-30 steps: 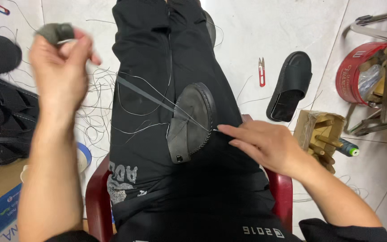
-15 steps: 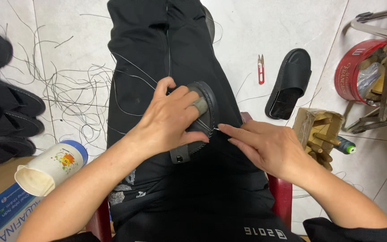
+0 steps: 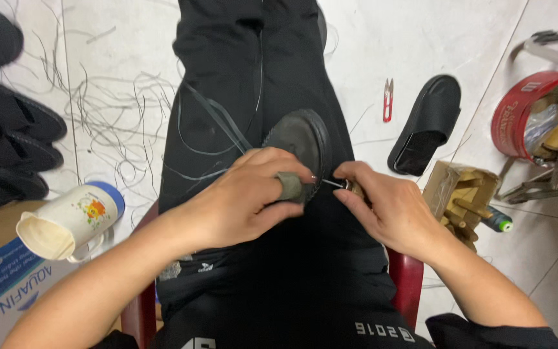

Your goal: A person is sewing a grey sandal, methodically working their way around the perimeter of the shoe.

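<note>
A black shoe (image 3: 301, 139) lies sole-up on my lap, over black trousers. My left hand (image 3: 243, 200) rests on the shoe's near edge, a grey thimble-like sleeve on one finger, and presses against the sole. My right hand (image 3: 389, 207) pinches a thin metal awl or needle (image 3: 330, 183) whose tip meets the sole's edge between both hands. Dark thread (image 3: 217, 119) loops from the shoe across my left thigh.
A white and blue cup (image 3: 66, 220) lies on its side at the left. Black shoes (image 3: 8, 142) are piled at the far left, with thread scraps (image 3: 108, 110) on the tiles. Red snips (image 3: 388, 100), a black slipper (image 3: 426, 126), a cardboard box (image 3: 463, 197) and a red tin (image 3: 527, 116) sit at the right.
My left hand came down from pulling thread at the upper left onto the shoe, then slid toward the needle. The right hand stayed at the sole's edge.
</note>
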